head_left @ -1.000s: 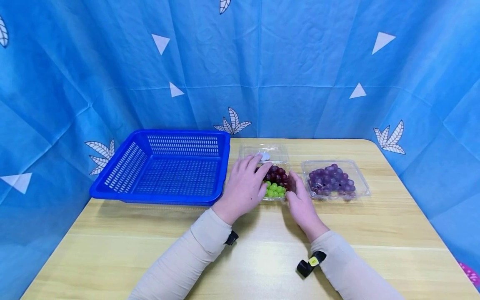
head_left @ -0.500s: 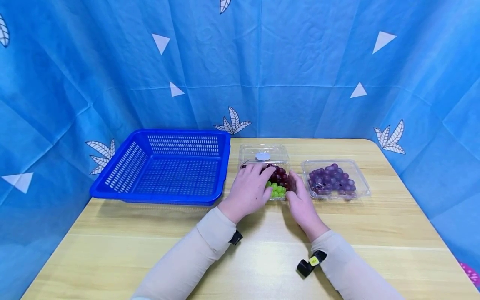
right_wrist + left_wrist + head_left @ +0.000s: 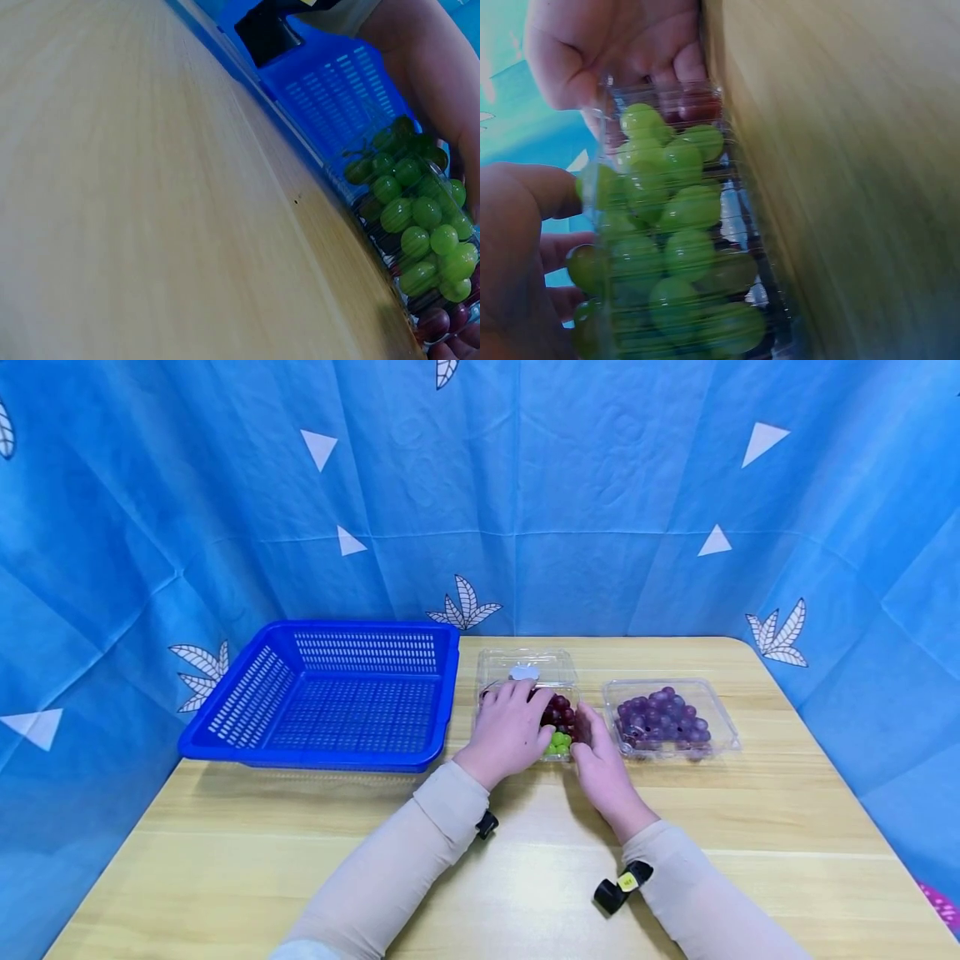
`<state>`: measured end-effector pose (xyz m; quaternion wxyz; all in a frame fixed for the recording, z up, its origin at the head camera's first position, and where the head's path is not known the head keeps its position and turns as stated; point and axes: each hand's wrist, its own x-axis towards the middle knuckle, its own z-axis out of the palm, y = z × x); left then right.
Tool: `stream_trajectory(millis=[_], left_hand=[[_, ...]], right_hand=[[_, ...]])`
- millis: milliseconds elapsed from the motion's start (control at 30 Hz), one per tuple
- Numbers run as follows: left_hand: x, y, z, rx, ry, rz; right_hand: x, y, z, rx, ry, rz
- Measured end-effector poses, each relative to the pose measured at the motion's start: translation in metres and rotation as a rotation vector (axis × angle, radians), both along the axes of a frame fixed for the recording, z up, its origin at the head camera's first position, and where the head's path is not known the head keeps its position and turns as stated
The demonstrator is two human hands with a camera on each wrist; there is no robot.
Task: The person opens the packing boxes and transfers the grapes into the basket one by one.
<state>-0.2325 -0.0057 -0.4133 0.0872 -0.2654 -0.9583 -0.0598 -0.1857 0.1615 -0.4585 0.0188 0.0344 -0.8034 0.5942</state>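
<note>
In the head view, a clear plastic clamshell box [image 3: 567, 687] stands at the table's middle, holding dark red grapes [image 3: 561, 708] behind green grapes [image 3: 558, 743]. My left hand [image 3: 510, 727] lies over the left part of this fruit. Its thumb touches a green grape in the left wrist view, with two spread fingers beyond. Against the right end, my right hand [image 3: 602, 767] holds the box, thumb at the front corner. The left hand hides much of the fruit. Green grapes [image 3: 420, 225] show through the front wall in the right wrist view.
A blue plastic basket [image 3: 318, 755] stands on the left of the wooden table [image 3: 525, 868]. On the right is a second clear box [image 3: 722, 727] with purple grapes [image 3: 663, 718]. The first box's lid [image 3: 551, 662] lies folded back behind it. A blue curtain [image 3: 600, 485] surrounds the table.
My left hand has shifted right and slightly toward me, exposing the lid's white sticker and covering more of the green grapes. The right hand has stayed at the box's right end.
</note>
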Motion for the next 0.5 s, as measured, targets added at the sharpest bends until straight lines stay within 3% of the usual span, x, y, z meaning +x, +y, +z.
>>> stream_trajectory(millis=[133, 500], left_hand=[[-0.003, 0.002, -0.003, -0.012, -0.009, 0.018], [-0.004, 0.006, -0.012, -0.052, 0.021, 0.022]], right_hand=[[-0.005, 0.003, -0.013, -0.012, 0.028, 0.003], [-0.006, 0.003, -0.013, 0.009, 0.032, -0.001]])
